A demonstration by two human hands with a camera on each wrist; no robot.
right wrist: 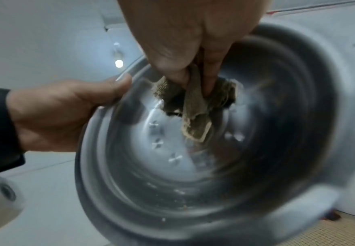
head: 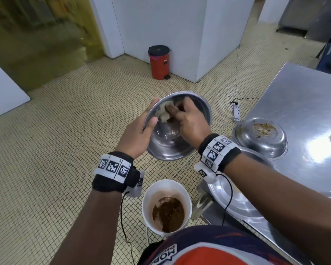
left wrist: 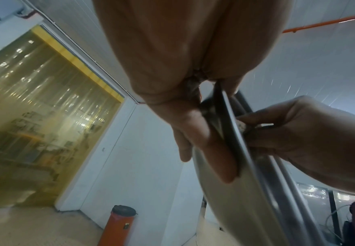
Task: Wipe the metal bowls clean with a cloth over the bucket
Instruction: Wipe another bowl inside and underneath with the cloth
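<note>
I'm partway through, by my reckoning — the bowl (head: 178, 127) I'm holding looks mostly bright inside, with only a few specks near its lower wall in the right wrist view, so this one seems close to done. A second bowl (head: 260, 136) on the counter (head: 304, 96) to my right has a brown crust in its middle and has not been wiped yet. Nearer me on the counter lie more metal dishes, mostly hidden behind my right arm, so I cannot tell their state. The white bucket (head: 166, 205) stands on the floor below my hands, with brown slop in its bottom; the bowl is tilted toward me, above and a little beyond it

My left hand (head: 139, 134) grips the bowl's left rim — thumb curled over the inside edge, fingers behind the wall. My right hand (head: 187, 121) is inside the bowl, fingers bunched and pinching the dirty cloth (head: 165, 111), pressing it against the upper inside wall
</note>
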